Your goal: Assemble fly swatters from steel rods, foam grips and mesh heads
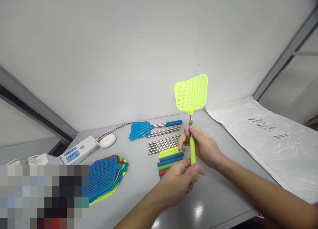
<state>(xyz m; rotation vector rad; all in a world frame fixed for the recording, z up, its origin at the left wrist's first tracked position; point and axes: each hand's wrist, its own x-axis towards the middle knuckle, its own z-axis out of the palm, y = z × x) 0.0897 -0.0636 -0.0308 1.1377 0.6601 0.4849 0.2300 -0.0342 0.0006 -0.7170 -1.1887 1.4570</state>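
Note:
A yellow-green fly swatter stands upright in front of me, its mesh head up. My right hand pinches its metal rod just above the grip sleeve. Lower down, my left hand closes around the bottom end of the yellow-green sleeve. Behind my hands lie several loose grip sleeves in yellow, blue, green and red, partly covered by my left hand. Several metal rods lie beyond them. Farther back is a blue fly swatter with a rod and blue grip.
Left on the grey table is a stack of swatter heads. A power strip and a white oval device sit behind it. White plastic packaging covers the right side. A wall panel rises behind. The lower left corner is pixelated.

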